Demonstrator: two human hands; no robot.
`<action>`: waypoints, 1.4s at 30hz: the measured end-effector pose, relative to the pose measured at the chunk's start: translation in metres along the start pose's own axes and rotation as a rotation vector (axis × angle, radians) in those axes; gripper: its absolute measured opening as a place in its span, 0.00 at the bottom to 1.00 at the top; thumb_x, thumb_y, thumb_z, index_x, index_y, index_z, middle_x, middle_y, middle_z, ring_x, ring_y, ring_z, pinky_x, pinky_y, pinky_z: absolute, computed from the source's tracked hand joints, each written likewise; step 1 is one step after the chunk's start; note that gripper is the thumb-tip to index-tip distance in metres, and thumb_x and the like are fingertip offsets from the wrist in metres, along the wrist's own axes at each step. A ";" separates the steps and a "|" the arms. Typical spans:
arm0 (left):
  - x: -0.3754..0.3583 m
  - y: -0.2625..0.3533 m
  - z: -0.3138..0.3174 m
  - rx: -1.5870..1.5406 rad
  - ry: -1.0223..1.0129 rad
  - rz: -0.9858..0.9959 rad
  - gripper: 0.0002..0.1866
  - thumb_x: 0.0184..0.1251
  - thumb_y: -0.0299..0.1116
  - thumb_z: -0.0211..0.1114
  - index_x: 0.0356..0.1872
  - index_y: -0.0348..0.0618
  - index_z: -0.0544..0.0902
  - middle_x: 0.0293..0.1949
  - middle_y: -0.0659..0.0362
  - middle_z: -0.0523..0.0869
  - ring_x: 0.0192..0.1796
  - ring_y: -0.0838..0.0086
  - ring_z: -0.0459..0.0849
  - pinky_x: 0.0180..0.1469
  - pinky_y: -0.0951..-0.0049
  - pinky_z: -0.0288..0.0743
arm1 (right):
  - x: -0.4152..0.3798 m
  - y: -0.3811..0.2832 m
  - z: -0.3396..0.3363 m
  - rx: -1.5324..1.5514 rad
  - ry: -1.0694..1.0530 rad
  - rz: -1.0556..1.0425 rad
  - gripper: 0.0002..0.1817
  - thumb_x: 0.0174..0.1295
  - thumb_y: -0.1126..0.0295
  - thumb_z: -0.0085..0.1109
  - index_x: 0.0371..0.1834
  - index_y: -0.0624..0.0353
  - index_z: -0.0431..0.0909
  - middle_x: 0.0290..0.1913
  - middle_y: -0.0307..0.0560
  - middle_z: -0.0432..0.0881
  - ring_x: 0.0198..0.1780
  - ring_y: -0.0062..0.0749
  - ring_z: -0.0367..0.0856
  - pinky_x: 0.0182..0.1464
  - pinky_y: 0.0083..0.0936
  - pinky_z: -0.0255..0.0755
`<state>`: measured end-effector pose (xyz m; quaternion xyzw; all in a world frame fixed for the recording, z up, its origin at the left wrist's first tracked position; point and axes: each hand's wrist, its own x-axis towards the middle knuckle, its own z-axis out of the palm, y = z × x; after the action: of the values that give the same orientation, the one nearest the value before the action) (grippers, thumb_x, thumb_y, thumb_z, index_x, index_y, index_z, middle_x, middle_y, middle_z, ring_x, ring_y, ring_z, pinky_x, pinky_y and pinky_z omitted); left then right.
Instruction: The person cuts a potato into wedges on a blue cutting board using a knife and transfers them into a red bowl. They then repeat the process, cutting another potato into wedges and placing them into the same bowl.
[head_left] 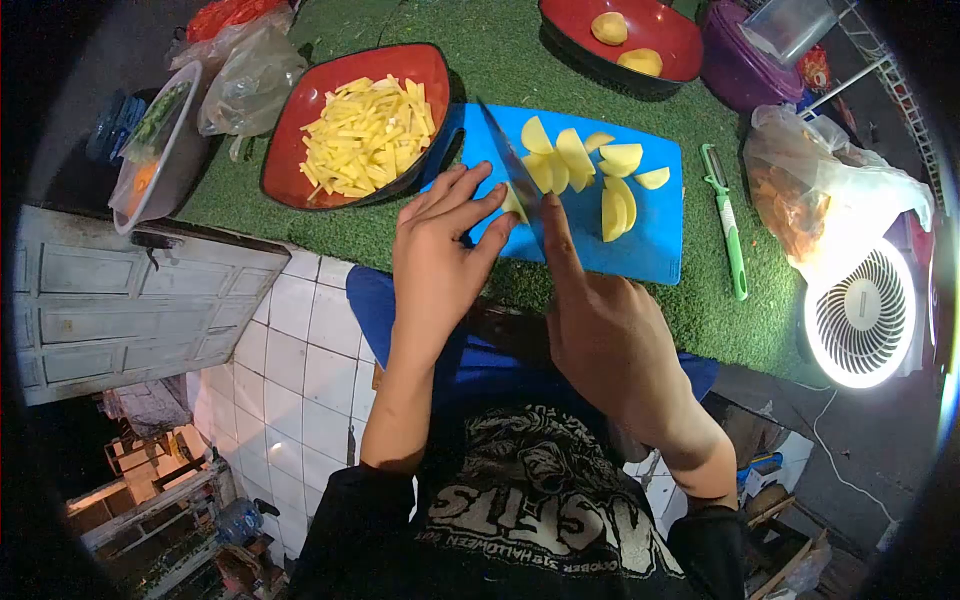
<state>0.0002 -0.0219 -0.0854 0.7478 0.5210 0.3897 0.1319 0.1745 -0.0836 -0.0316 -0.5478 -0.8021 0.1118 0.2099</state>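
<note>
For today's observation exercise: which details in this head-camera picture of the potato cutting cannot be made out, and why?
- Head view: knife handle, hidden inside the right hand.
- Potato piece being cut, mostly covered by the left hand fingers.
- Contents of the clear bag, washed out by the lamp glare.
- Purple tub, cut off by the top edge.

Your right hand point(610, 340) grips a knife point(512, 160), forefinger laid along its spine, the blade angling toward eleven o'clock over a blue cutting board point(660, 240), while your left hand point(440, 250) lies flat, fingertips pressing a potato piece point(514, 203) against the blade. Potato slices point(590, 170) lie scattered on the board at twelve to one o'clock of the hands, and a red bowl of potato sticks point(365, 130) touches the board's edge at eleven o'clock. A green peeler point(727, 220) lies on the green turf point(500, 50) just beside the board at two o'clock, and a red bowl with whole peeled potatoes point(625, 40) sits at twelve o'clock.
</note>
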 end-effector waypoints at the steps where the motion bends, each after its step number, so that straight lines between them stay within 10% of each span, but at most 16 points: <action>1: 0.000 0.000 -0.001 -0.003 -0.018 -0.015 0.16 0.61 0.35 0.75 0.49 0.43 0.91 0.60 0.55 0.87 0.67 0.56 0.81 0.69 0.57 0.69 | 0.000 -0.002 -0.003 0.001 -0.049 0.026 0.42 0.61 0.75 0.55 0.79 0.71 0.51 0.21 0.60 0.82 0.21 0.58 0.84 0.26 0.48 0.81; 12: 0.000 -0.001 -0.002 0.013 -0.015 0.004 0.15 0.61 0.35 0.75 0.47 0.42 0.91 0.58 0.53 0.88 0.65 0.56 0.82 0.67 0.58 0.69 | 0.021 -0.011 0.004 -0.097 -0.047 0.018 0.37 0.63 0.74 0.51 0.77 0.75 0.55 0.20 0.57 0.82 0.21 0.50 0.86 0.26 0.46 0.82; 24: 0.012 0.002 -0.020 -0.080 -0.114 0.039 0.20 0.64 0.28 0.70 0.58 0.43 0.86 0.61 0.52 0.86 0.67 0.55 0.81 0.69 0.58 0.70 | 0.011 0.008 -0.044 0.201 -0.151 0.189 0.43 0.62 0.78 0.55 0.82 0.59 0.49 0.28 0.69 0.82 0.30 0.69 0.83 0.36 0.58 0.76; 32: 0.038 0.013 -0.038 0.390 -0.442 0.617 0.28 0.64 0.21 0.58 0.68 0.48 0.79 0.70 0.57 0.79 0.72 0.62 0.77 0.66 0.62 0.72 | -0.014 0.029 -0.041 0.218 0.025 0.186 0.39 0.64 0.78 0.54 0.81 0.58 0.55 0.24 0.68 0.79 0.27 0.68 0.81 0.35 0.55 0.73; 40: 0.049 0.003 -0.045 0.362 -0.554 0.666 0.22 0.61 0.24 0.60 0.58 0.48 0.83 0.63 0.60 0.84 0.66 0.67 0.81 0.60 0.64 0.75 | -0.028 0.041 -0.055 0.220 -0.088 0.309 0.42 0.64 0.76 0.56 0.82 0.55 0.52 0.21 0.68 0.78 0.27 0.70 0.81 0.35 0.62 0.71; 42: 0.050 0.006 -0.049 0.348 -0.593 0.620 0.20 0.60 0.25 0.61 0.55 0.46 0.83 0.60 0.60 0.85 0.64 0.66 0.82 0.59 0.64 0.76 | -0.030 0.042 -0.055 0.230 -0.081 0.352 0.37 0.65 0.78 0.51 0.80 0.58 0.59 0.22 0.68 0.76 0.25 0.64 0.82 0.34 0.44 0.75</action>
<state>-0.0232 0.0095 -0.0269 0.9585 0.2704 0.0865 0.0250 0.2445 -0.0986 -0.0065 -0.6471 -0.6836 0.2594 0.2160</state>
